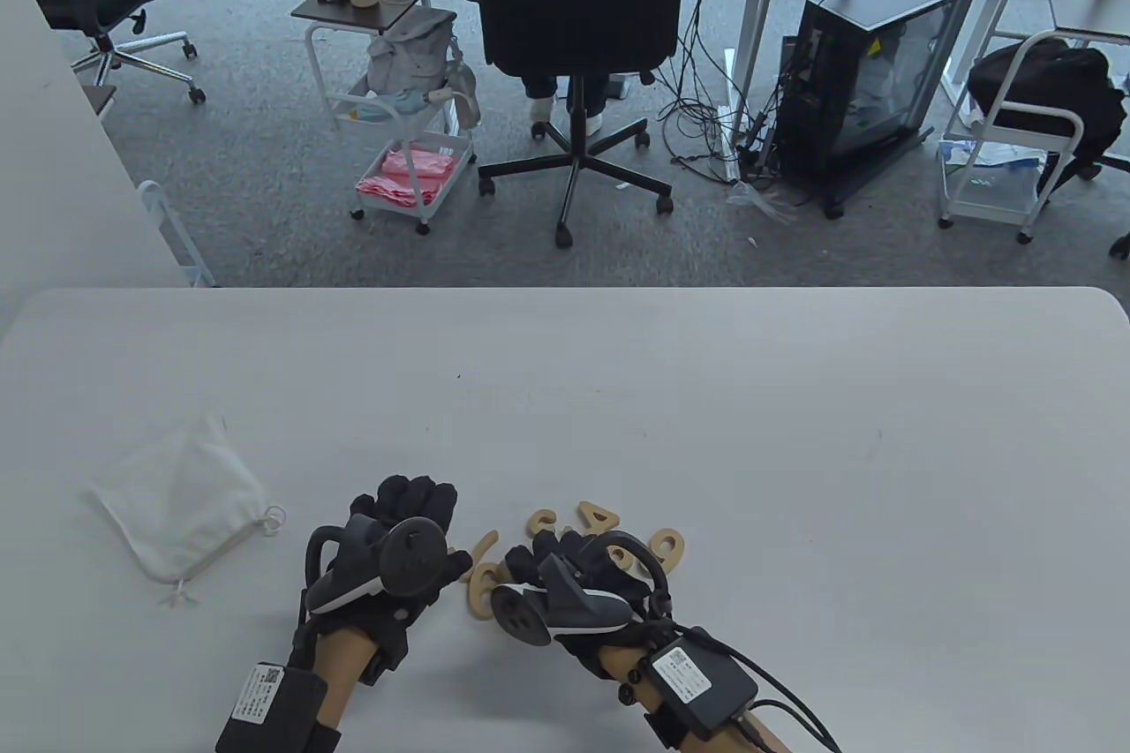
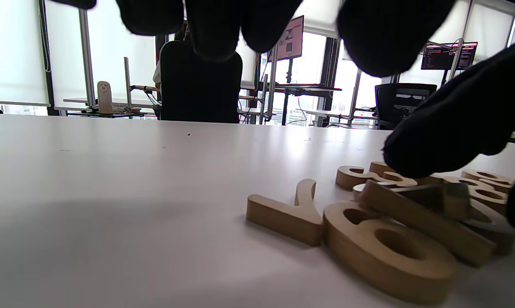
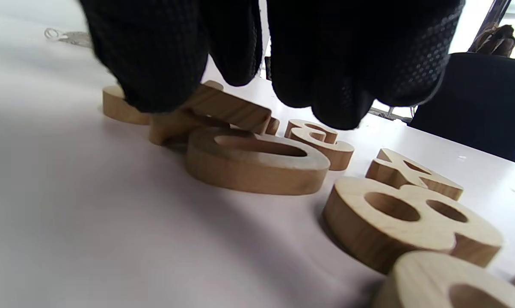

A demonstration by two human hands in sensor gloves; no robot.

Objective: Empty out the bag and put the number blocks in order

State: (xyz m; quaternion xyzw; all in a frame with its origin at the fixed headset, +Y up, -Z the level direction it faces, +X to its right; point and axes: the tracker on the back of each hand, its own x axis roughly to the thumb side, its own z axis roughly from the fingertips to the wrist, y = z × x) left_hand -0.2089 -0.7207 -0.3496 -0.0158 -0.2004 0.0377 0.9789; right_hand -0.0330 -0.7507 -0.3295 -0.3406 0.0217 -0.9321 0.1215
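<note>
Several wooden number blocks lie in a loose heap near the table's front edge. My right hand hangs over the heap's left part. Its fingers curl down and grip the raised end of a tilted block, which leans on a flat 0. An 8 and a 4 lie flat beside it. My left hand hovers just left of the heap and holds nothing, its fingertips off the table. A 6 and a 1 lie nearest to it. The white drawstring bag lies flat at the far left.
The white table stretches wide behind and to the right of the heap. Past its far edge, on the carpet, stand an office chair, trolleys and a computer case.
</note>
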